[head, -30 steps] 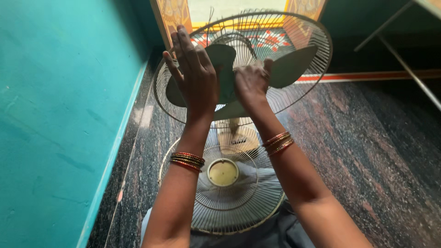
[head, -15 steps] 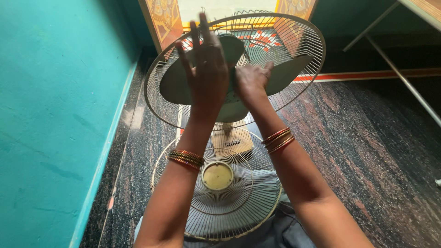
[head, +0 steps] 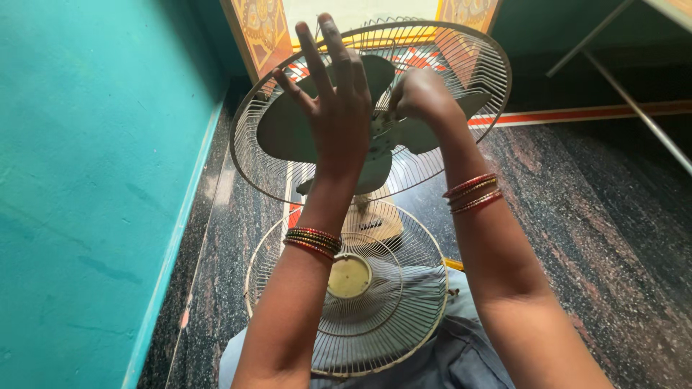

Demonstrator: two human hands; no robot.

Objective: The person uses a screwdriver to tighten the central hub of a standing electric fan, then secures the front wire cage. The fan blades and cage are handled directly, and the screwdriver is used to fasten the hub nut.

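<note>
A pedestal fan stands in front of me with its rear wire guard (head: 476, 68) tilted up and its grey-green blades (head: 288, 133) exposed. My left hand (head: 337, 108) is flat against the blades, fingers spread and pointing up. My right hand (head: 424, 97) is closed around the hub at the middle of the blades. The detached front wire guard (head: 404, 288), with a round yellowish centre cap (head: 349, 276), lies across my lap below my forearms. Red and gold bangles sit on both wrists.
A teal wall (head: 94, 194) runs along the left, close to the fan. The floor (head: 591, 216) is dark speckled stone. A painted door frame (head: 259, 32) is behind the fan. Metal legs of a table or frame (head: 634, 101) slant at the upper right.
My right hand has lifted and shifted right on the hub, and the blades have turned. My left hand stays flat on the blades. The view has moved slightly.
</note>
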